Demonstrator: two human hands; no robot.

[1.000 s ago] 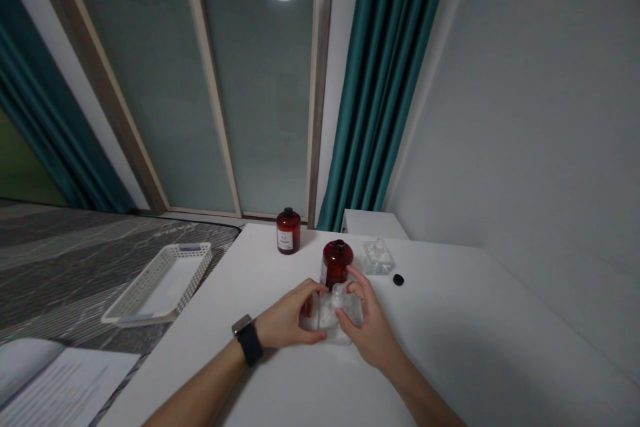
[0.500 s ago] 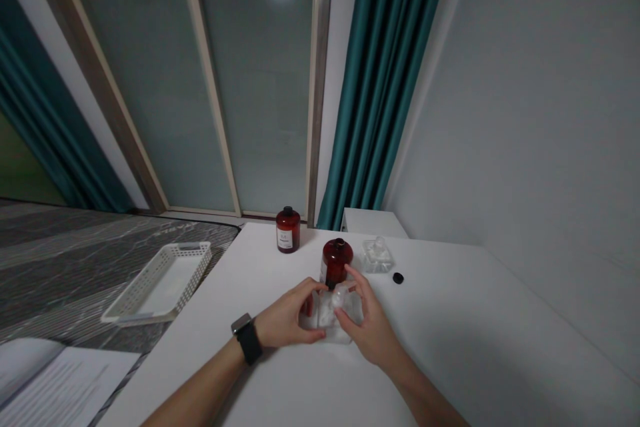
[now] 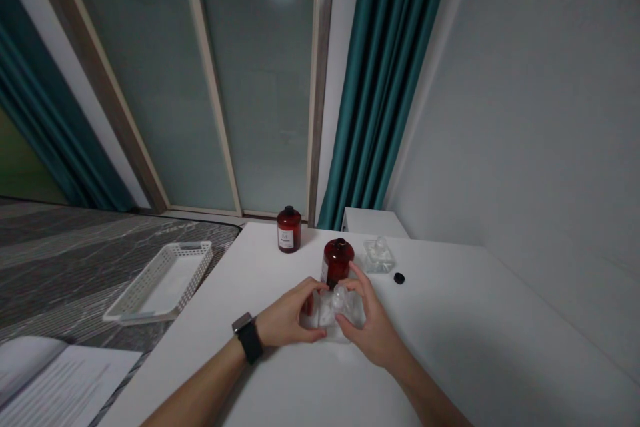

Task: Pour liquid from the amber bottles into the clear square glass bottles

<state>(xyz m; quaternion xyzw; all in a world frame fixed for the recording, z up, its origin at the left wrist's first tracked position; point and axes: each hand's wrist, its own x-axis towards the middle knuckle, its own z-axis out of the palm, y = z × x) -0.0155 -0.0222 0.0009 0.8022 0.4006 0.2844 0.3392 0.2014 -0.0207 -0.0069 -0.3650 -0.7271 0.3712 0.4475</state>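
A square clear glass jar with a round-knobbed lid sits on the white table in front of me. My left hand, a black watch on its wrist, grips the jar's left side with curved fingers and thumb. Around the lid's knob, my right hand has its thumb and fingers spread, with a gap between them and nothing gripped. Just behind the jar stands an amber bottle without a cap, its lower part hidden by my hands.
Another capped amber bottle stands at the table's back left. A second clear glass jar and a small black cap lie at the right. A white basket and an open book are left of the table.
My right thumb and fingers have parted slightly from the lid's knob. The left hand keeps its hold on the jar, and the bottles stay put.
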